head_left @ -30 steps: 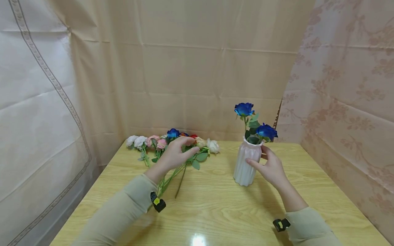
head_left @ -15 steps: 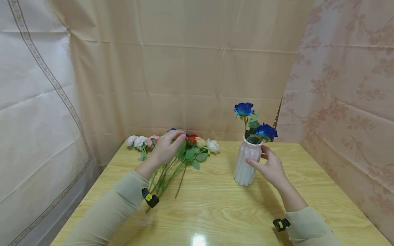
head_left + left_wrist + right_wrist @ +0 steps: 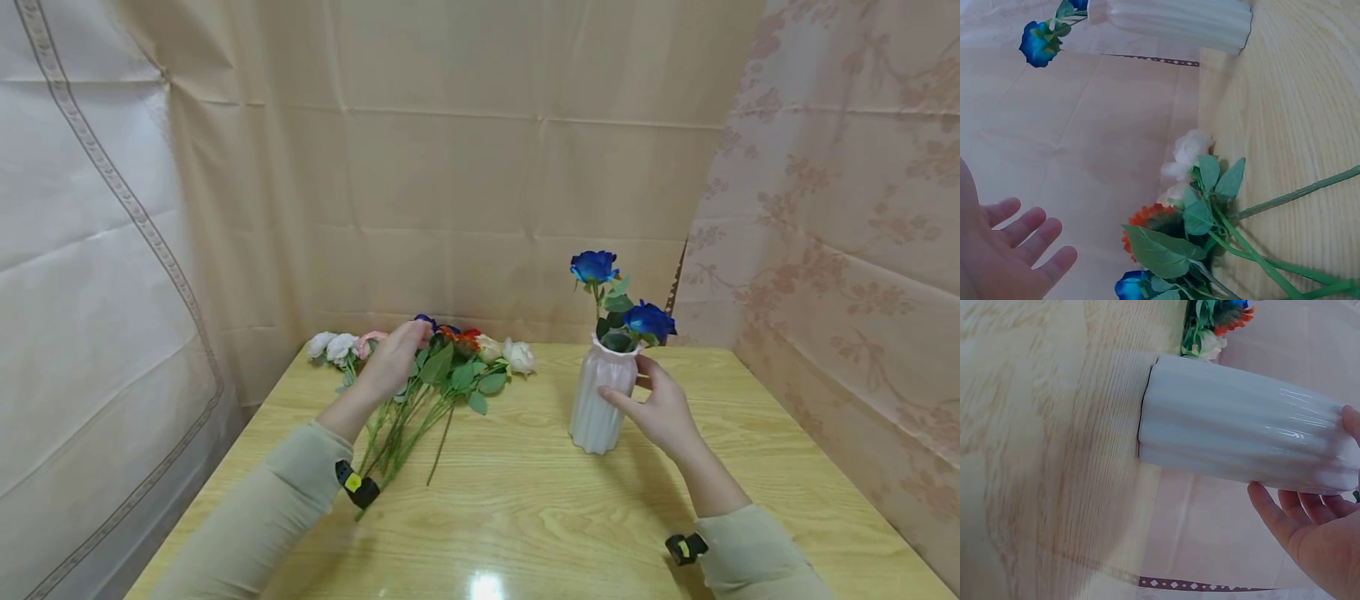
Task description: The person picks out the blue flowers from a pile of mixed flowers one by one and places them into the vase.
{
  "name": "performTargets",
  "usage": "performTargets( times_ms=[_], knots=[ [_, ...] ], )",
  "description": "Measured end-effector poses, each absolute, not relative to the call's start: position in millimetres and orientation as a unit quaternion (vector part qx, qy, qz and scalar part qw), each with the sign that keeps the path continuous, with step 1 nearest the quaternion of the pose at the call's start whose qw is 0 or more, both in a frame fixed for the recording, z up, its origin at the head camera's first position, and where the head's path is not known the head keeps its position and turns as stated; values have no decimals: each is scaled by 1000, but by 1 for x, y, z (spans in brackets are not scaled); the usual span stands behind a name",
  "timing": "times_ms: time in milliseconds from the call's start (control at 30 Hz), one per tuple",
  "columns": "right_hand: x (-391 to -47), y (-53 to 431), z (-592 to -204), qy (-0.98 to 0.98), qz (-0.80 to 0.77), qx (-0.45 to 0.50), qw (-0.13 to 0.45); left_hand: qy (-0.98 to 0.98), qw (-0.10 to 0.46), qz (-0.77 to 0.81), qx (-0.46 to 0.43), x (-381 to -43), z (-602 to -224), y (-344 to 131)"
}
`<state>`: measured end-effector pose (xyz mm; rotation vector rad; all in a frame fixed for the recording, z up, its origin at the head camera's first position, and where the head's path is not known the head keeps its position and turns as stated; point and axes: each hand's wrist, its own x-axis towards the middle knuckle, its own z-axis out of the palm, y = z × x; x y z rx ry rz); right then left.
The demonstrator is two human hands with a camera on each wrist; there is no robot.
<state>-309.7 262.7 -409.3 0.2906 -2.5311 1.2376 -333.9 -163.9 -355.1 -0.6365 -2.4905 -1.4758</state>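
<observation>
A white ribbed vase [image 3: 597,400] stands upright on the table with two blue roses, an upper one [image 3: 594,267] and a lower one [image 3: 649,320], in its mouth. My right hand [image 3: 660,408] grips the vase near its neck, thumb on the front and fingers along the far side [image 3: 1310,534]. Over the pile of loose flowers hovers my left hand [image 3: 393,358]. In the left wrist view this hand [image 3: 1016,250] shows spread, slightly bent fingers that hold nothing. Close by it lie a blue rose [image 3: 1132,285] and an orange flower [image 3: 1141,225]. Part of the pile is hidden behind the hand.
White flowers [image 3: 342,346] and a pink one [image 3: 369,342] lie at the pile's left; cream [image 3: 490,348] and white [image 3: 519,356] blooms lie at its right. Green stems [image 3: 405,442] fan toward the front of the wooden table [image 3: 510,492]. A beige curtain [image 3: 450,167] hangs behind.
My left hand has moved left and slightly down across the flower pile, uncovering the orange and red blooms and the leaves. My right hand and the vase have stayed in place.
</observation>
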Motion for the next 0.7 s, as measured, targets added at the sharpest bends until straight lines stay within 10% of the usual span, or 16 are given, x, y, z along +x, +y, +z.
performTargets(
  times_ms=[700],
  knots=[
    [-310, 262, -410, -884, 428, 103, 158, -874, -28, -471, -115, -347, -397, -178]
  ],
)
